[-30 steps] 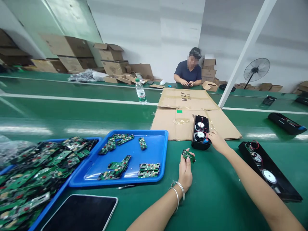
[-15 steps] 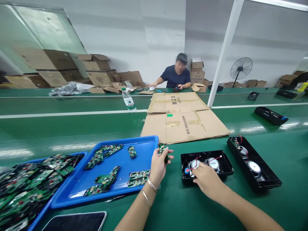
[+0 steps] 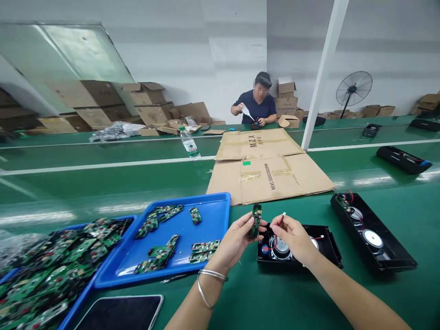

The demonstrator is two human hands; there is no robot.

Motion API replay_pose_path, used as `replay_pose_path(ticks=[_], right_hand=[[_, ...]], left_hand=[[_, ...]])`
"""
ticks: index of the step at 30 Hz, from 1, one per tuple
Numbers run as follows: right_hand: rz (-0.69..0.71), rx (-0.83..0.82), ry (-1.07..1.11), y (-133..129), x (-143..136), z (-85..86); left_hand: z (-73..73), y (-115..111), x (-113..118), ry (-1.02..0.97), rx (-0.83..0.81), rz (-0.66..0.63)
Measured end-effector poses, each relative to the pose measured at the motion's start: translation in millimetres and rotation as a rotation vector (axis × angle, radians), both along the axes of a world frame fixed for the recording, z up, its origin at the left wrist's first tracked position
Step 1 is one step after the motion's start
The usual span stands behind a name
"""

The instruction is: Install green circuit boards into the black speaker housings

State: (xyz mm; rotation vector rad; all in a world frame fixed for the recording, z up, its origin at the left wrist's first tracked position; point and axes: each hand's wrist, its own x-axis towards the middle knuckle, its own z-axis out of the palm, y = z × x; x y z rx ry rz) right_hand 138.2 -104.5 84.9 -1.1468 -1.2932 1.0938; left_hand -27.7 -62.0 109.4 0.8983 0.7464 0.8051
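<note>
The left hand (image 3: 237,236) pinches a circuit board (image 3: 255,221) upright at ten o'clock of the speaker box (image 3: 275,265), probably for a clear view; the right hand (image 3: 295,236), holding a red wire (image 3: 281,220), partly hides the box. A blue tray (image 3: 213,208) lies at nine, cardboard (image 3: 271,174) at twelve, a second box (image 3: 387,233) at three.

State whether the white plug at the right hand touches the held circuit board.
Apart: the head view shows green table between the circuit board and the white plug.

The left forearm (image 3: 197,295) and right forearm (image 3: 354,286) slant inward; the left hand (image 3: 237,239) and right hand (image 3: 298,242) nearly meet, both in a pinching grip.
</note>
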Motion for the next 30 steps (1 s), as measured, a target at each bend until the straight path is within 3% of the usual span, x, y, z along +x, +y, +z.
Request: replay_pose_path(ticks=[7, 12, 18, 30], right_hand=[[-0.037, -0.115, 0.138, 5, -5, 2.0], [-0.048, -0.047, -0.07, 3, 0, 4.2], [-0.072, 0.211, -0.467, -4, -7, 8.2], [-0.149, 0.319, -0.623, -5, -11, -0.8]], left_hand=[[0.4, 4, -5, 0.071, 0.117, 0.029], [-3.7, 3, 1, 0.228, 0.338, 0.134], [-5.9, -9, 11, 0.282, 0.343, 0.286], [-7.5, -23, 17, 0.309, 0.434, 0.218]])
